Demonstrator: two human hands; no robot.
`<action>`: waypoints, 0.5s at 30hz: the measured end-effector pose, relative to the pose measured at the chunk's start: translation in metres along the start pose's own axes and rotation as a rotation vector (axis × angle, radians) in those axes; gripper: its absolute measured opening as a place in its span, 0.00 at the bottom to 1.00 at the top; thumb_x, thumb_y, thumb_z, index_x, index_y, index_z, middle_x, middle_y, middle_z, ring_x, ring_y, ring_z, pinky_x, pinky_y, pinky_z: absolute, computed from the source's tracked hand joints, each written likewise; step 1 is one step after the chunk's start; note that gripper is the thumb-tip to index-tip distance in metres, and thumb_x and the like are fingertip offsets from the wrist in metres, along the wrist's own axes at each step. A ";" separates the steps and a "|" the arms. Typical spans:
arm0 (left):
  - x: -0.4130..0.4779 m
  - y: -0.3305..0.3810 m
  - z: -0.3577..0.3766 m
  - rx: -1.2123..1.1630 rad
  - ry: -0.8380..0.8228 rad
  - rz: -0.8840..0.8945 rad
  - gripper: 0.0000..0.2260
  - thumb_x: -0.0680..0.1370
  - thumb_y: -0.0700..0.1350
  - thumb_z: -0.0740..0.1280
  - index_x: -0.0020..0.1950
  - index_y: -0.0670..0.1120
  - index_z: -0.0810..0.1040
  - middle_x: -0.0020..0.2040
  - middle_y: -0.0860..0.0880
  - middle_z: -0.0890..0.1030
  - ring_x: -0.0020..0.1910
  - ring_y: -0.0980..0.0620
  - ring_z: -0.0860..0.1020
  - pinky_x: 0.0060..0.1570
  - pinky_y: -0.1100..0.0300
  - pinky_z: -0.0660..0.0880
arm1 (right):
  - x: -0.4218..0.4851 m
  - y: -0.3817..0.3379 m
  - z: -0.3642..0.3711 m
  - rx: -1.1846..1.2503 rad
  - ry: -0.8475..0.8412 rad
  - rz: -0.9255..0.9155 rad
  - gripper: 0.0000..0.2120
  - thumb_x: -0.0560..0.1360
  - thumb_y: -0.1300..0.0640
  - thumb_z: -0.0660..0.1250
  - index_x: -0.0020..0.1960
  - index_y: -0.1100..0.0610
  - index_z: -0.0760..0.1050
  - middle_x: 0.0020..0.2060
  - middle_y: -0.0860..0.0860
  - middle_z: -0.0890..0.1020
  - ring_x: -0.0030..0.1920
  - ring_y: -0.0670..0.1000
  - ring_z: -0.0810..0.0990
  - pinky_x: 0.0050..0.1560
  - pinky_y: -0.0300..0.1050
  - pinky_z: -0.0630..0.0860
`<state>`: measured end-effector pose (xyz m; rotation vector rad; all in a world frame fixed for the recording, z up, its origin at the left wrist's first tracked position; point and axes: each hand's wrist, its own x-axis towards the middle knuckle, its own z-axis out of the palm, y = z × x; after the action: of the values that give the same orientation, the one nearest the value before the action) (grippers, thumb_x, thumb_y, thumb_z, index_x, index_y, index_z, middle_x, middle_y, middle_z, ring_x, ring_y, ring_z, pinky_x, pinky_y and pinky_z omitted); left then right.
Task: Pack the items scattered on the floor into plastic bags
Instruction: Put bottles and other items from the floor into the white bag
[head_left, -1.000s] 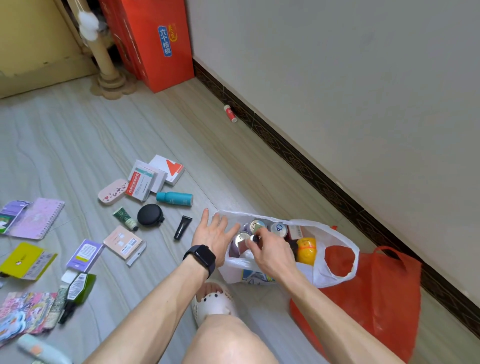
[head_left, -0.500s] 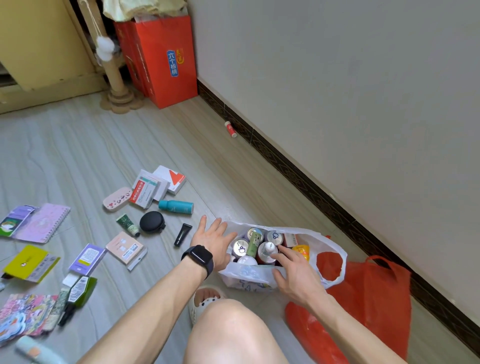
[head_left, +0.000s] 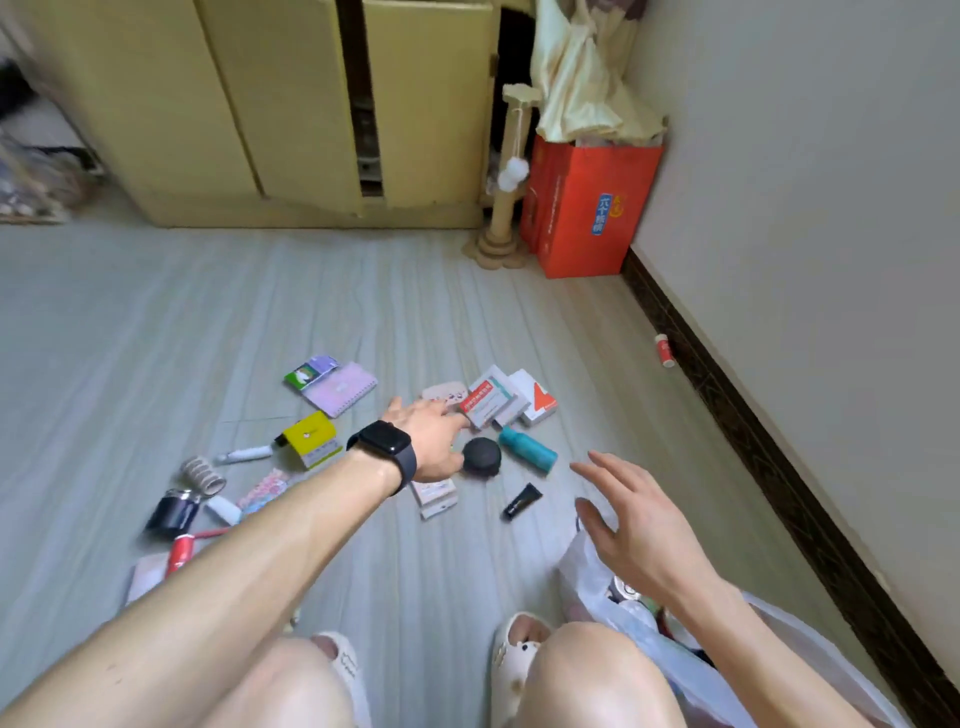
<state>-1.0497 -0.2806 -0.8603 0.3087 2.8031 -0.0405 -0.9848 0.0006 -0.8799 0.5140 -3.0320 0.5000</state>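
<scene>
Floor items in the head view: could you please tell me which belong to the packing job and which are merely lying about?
Part of the job:
white plastic bag
black round case
teal bottle
black tube
medicine boxes
yellow box
pink notebook

Just lying about:
red carton
scratching post
yellow cabinet

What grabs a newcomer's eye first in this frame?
The left hand, black watch on its wrist, reaches into the scatter of small items mid-floor, next to a round black case and a teal bottle. The right hand hovers open over the white bag at lower right. Far back, a red box sits in the corner.
</scene>
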 end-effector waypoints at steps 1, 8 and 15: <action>-0.009 -0.024 0.006 -0.007 -0.011 -0.053 0.24 0.77 0.56 0.61 0.73 0.56 0.65 0.72 0.48 0.69 0.71 0.45 0.67 0.68 0.44 0.62 | 0.012 -0.011 0.002 -0.004 0.004 -0.052 0.21 0.78 0.48 0.66 0.71 0.45 0.72 0.71 0.47 0.73 0.70 0.52 0.71 0.67 0.49 0.73; -0.059 -0.128 0.086 -0.153 -0.026 -0.337 0.27 0.77 0.58 0.60 0.76 0.58 0.61 0.77 0.49 0.60 0.75 0.48 0.60 0.72 0.47 0.58 | 0.085 -0.073 0.043 -0.015 -0.041 -0.264 0.21 0.75 0.50 0.69 0.67 0.46 0.74 0.69 0.47 0.75 0.68 0.52 0.73 0.60 0.48 0.77; -0.053 -0.152 0.191 -0.332 -0.174 -0.478 0.31 0.75 0.59 0.62 0.77 0.56 0.58 0.77 0.48 0.60 0.75 0.47 0.60 0.73 0.47 0.58 | 0.142 -0.089 0.144 -0.108 -0.366 -0.273 0.25 0.78 0.45 0.62 0.74 0.47 0.67 0.75 0.48 0.67 0.76 0.51 0.64 0.71 0.45 0.66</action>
<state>-0.9745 -0.4520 -1.0258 -0.4219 2.5862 0.2727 -1.0860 -0.1690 -0.9778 1.1030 -3.2158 0.2491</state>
